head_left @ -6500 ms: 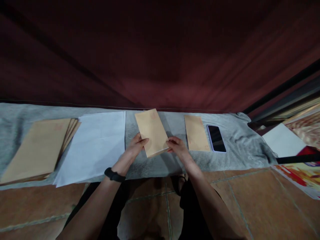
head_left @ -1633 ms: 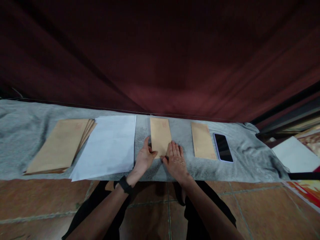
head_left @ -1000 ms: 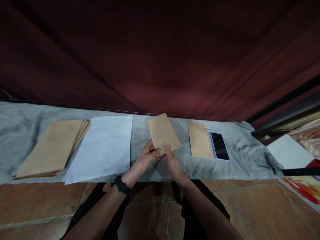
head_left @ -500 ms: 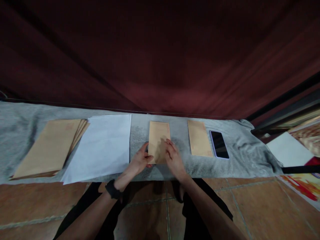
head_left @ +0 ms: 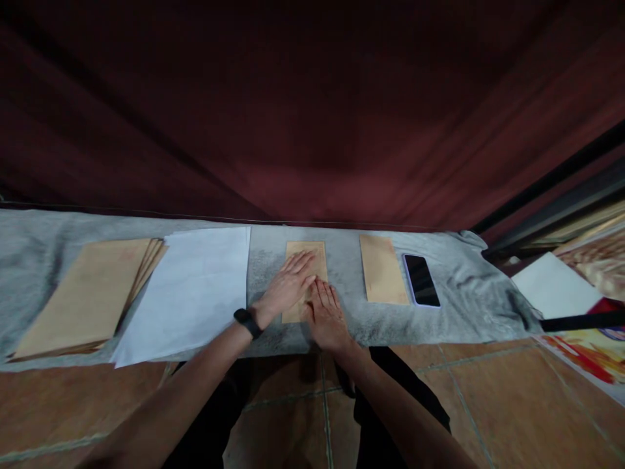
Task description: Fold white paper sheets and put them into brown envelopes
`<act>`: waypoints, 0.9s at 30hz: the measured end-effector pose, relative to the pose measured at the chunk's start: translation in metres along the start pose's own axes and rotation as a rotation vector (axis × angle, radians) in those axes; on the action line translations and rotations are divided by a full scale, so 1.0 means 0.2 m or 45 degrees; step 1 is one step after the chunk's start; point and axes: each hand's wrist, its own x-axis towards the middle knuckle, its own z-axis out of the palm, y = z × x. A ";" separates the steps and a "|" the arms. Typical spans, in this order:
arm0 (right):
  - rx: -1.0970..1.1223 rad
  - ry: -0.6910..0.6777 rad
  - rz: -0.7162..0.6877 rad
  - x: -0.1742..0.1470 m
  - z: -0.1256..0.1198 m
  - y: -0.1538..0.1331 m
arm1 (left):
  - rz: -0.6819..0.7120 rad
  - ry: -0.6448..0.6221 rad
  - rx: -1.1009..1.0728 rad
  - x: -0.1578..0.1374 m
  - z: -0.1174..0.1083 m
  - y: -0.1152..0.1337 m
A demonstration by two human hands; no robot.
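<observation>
A brown paper envelope [head_left: 293, 315] lies upright in front of me on a grey cloth. My left hand [head_left: 289, 281] rests flat across its middle, fingers stretched toward the upper right. Beside it, my right hand [head_left: 326, 315] lies flat over the lower right part of the envelope, its fingers pointing up and straight. The two hands touch or nearly touch. Much of the envelope is covered by them. Another brown envelope [head_left: 385, 270] lies apart to the right, with small red print on it.
To the left lie a stack of white paper sheets [head_left: 190, 293] and a fanned stack of brown envelopes [head_left: 83, 293]. A phone [head_left: 422, 281] in a light purple case sits at the right. The grey cloth [head_left: 469, 306] ends near my knees; a dark red curtain [head_left: 303, 130] hangs behind.
My left hand has moved from the envelope's lower left edge onto its middle and flattened. My right hand has flattened and shifted slightly down and left. The view has shifted a little.
</observation>
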 end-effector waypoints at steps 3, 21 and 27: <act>-0.045 0.035 0.116 0.00 0.00 0.00 | 0.004 -0.115 0.031 0.20 0.05 -0.08; 0.090 0.126 0.235 0.07 -0.02 0.17 | 0.201 -0.345 0.074 -0.18 0.08 0.04; 0.069 0.064 0.283 0.07 -0.11 0.16 | 0.218 -0.364 0.153 -0.42 0.05 0.19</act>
